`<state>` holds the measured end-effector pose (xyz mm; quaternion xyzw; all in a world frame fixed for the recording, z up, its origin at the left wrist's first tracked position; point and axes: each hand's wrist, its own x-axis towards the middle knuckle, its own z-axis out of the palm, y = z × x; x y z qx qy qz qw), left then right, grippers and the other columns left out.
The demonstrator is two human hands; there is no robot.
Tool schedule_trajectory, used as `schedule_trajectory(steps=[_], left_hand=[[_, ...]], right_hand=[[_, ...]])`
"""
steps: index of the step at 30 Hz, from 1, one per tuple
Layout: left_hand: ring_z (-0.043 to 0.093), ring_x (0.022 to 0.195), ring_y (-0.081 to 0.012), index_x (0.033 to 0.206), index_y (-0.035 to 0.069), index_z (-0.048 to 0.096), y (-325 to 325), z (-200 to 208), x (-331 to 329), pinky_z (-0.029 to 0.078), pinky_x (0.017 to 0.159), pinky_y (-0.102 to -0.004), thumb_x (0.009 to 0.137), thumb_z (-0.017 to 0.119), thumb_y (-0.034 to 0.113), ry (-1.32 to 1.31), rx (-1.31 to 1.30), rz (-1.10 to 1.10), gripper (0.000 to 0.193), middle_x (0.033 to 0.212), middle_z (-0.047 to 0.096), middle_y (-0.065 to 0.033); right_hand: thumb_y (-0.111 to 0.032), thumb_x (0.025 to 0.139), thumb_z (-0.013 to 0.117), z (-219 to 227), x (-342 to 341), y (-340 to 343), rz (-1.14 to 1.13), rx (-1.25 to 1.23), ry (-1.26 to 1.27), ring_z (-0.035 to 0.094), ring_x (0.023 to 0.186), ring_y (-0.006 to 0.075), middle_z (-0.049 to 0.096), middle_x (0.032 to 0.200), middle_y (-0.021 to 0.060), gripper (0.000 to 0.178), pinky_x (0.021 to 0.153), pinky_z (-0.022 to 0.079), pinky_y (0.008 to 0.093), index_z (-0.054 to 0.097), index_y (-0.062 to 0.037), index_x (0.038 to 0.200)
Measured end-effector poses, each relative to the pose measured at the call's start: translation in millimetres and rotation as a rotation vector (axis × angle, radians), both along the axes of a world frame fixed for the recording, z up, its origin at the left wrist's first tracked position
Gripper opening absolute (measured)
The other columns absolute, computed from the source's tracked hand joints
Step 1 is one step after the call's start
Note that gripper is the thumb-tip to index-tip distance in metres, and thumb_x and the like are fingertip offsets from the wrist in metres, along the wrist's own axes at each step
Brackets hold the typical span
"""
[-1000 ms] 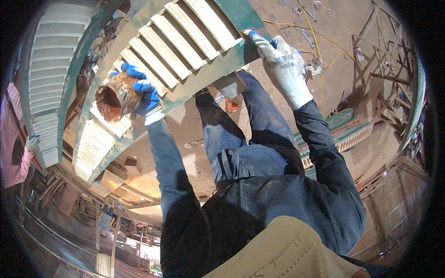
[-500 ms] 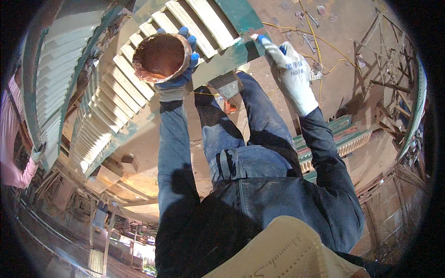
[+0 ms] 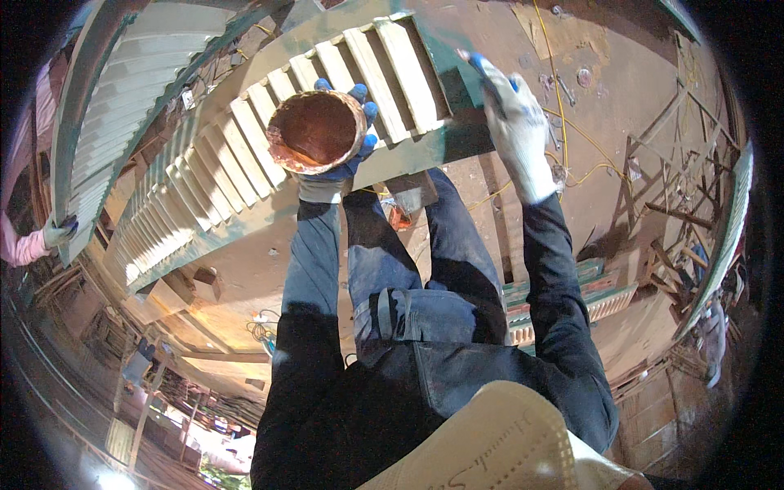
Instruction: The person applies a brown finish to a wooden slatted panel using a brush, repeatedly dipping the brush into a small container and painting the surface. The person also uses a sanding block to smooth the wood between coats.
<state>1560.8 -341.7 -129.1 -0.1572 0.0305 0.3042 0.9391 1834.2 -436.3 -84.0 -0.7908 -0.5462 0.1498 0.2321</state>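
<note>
My left hand [image 3: 347, 167], in a white glove with blue-coated fingers, grips a round bowl [image 3: 357, 131] from beneath and its far side. Reddish-brown paste coats the bowl's inside and rim. Under and beyond it lies a long louvered shutter [image 3: 287, 211] with pale slats and a patchy green frame. My right hand [image 3: 520, 122], gloved the same way, is raised past the shutter's right end, apart from the wood. One finger stretches toward the upper left with a pinkish-brown tip. Its other fingers look bent and partly hidden; no tool shows there.
Another louvered shutter [image 3: 143, 98] leans at the left, touched by a co-worker's gloved hand [image 3: 61, 233] with a pink sleeve. More shutters [image 3: 608, 304] lie low at right. A yellow cord [image 3: 551, 61] crosses the floor near scattered tools. Wooden framing [image 3: 682, 155] stands farther right.
My right hand has lifted off the shutter's green end and moved slightly right and away from it. The bowl, still in my left hand, appears farther right as the whole view shifts.
</note>
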Motion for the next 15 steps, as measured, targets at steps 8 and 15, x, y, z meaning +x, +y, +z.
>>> schedule_trajectory(steps=[8, 15], left_hand=[[0.026, 0.138, -0.0471, 0.145, 0.022, 0.037, -3.3, -9.7, 1.0, 0.033, 0.1, -0.0725, 0.092, 0.048, 0.055, -0.141, -0.021, 0.077, 0.063, 0.15, 0.027, -0.026], [0.029, 0.136, -0.0482, 0.143, 0.02, 0.041, -5.2, -7.1, 1.9, 0.033, 0.098, -0.0743, 0.089, 0.053, 0.057, -0.14, -0.092, 0.088, 0.066, 0.149, 0.029, -0.0261]], right_hand=[[-0.019, 0.088, 0.059, -13.9, -15.3, 76.1, 0.126, -0.069, -0.373, 0.064, 0.07, 0.0298, 0.056, 0.084, 0.011, 0.028, 0.058, 0.051, 0.0415, 0.062, -0.0233, 0.116], [-0.014, 0.087, 0.057, 0.3, -14.2, 75.2, 0.158, -0.065, -0.294, 0.064, 0.069, 0.0305, 0.056, 0.083, 0.0102, 0.028, 0.059, 0.051, 0.0421, 0.063, -0.0245, 0.113]])
